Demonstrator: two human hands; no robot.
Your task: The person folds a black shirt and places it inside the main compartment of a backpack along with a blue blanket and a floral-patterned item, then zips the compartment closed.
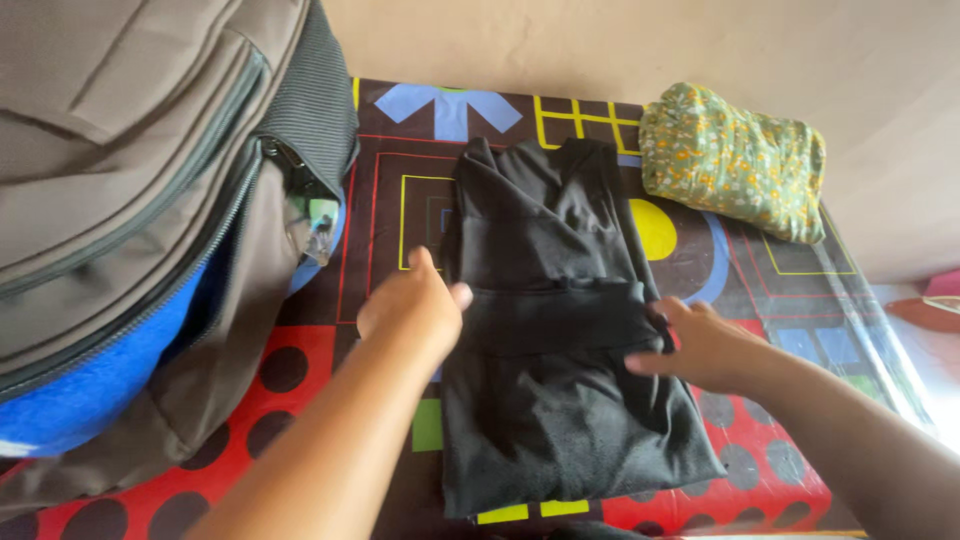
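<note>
My left hand lies on the left edge of the black garment, knuckles up and fingers curled loosely over the cloth, pressing more than gripping; my right hand comes in from four o'clock with the fingers together, tips pinching the right end of the thick fold that runs across the garment's middle. The garment lies at the centre of the patterned mat, already doubled into a long rectangle whose far end points to twelve o'clock. To do this fold well, I judge both hands should hold the crosswise band level, keep the side edges lined up, and smooth the cloth outward from the middle so no ridge gets trapped underneath. At nine to eleven o'clock stands a big grey backpack with a blue panel low on its side and its main zip gaping open toward the garment; something pale shows in the opening, too unclear to tell. At one o'clock, well apart from my hands, a green cloth with small orange and yellow flowers sits folded into a soft bundle against the beige wall. The mat itself is glossy, printed with red fields of dark dots, yellow outlined squares, a yellow disc and a blue arrow shape near twelve o'clock.
</note>
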